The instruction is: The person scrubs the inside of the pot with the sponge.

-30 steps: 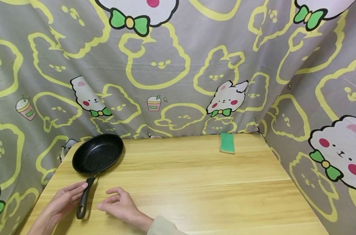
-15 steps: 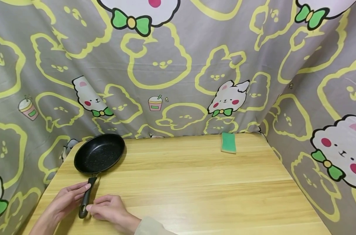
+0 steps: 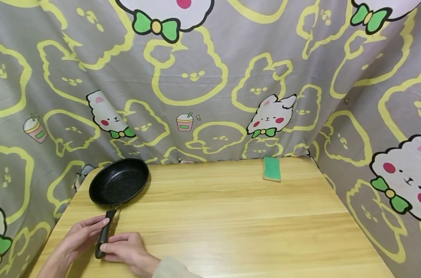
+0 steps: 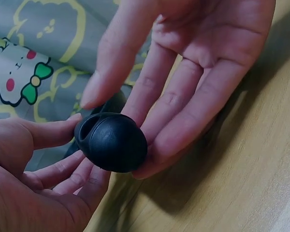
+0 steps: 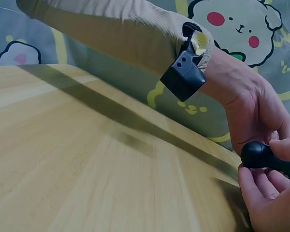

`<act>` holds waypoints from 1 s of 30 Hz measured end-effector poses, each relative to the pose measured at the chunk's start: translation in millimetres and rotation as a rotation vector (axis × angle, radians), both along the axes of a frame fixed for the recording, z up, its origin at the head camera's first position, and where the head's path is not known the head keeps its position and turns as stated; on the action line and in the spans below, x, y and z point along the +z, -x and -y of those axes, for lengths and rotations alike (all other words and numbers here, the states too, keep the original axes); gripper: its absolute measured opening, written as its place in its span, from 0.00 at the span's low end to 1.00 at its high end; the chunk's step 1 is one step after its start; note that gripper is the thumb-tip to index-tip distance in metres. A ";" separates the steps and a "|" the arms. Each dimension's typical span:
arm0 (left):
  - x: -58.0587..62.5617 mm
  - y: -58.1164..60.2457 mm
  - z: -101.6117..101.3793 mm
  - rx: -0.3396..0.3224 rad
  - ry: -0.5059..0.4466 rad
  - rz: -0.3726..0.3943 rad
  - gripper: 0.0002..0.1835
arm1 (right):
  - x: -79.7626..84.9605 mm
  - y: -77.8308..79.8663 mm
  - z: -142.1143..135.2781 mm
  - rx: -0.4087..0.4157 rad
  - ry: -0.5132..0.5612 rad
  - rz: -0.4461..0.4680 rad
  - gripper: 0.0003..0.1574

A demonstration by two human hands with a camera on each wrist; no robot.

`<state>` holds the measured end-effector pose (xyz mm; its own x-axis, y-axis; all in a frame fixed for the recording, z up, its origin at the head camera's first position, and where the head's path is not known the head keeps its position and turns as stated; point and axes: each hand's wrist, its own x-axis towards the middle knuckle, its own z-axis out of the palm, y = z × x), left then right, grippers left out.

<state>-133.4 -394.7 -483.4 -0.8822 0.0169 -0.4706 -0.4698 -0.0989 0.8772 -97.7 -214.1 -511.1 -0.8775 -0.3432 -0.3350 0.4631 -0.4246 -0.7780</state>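
Observation:
A black frying pan (image 3: 119,181) stands at the left of the table, its dark handle (image 3: 105,231) pointing toward me. My left hand (image 3: 78,235) holds this handle close to the pan, thumb on top and fingers below. At the handle's end, my right hand (image 3: 127,249) grips with its thumb over the hanging hole. The left wrist view looks onto the rounded handle end (image 4: 116,140), with the left hand (image 4: 43,179) at lower left and the right hand (image 4: 198,72) above. In the right wrist view, the right hand (image 5: 275,203) pinches the handle (image 5: 256,154); its far part is cut off.
A green sponge (image 3: 272,168) with a pale underside lies near the back edge, right of the middle. The wooden table (image 3: 231,216) is bordered at the back and sides by a grey curtain (image 3: 210,104) with cartoon animals.
My right hand has moved left from beside the handle and taken hold of its end. The left hand keeps its hold near the pan. The whole view has shifted slightly.

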 end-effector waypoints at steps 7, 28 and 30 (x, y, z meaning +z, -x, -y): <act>-3.3 -0.8 2.5 -0.012 0.001 0.009 0.05 | 0.7 1.8 8.2 -0.039 0.008 0.014 0.09; -0.4 -0.9 -2.0 0.017 0.011 0.010 0.07 | 3.4 3.3 13.3 -0.095 -0.079 -0.012 0.11; -0.3 -1.0 -3.9 0.023 0.019 0.008 0.07 | 3.5 3.6 12.2 -0.098 -0.091 -0.017 0.12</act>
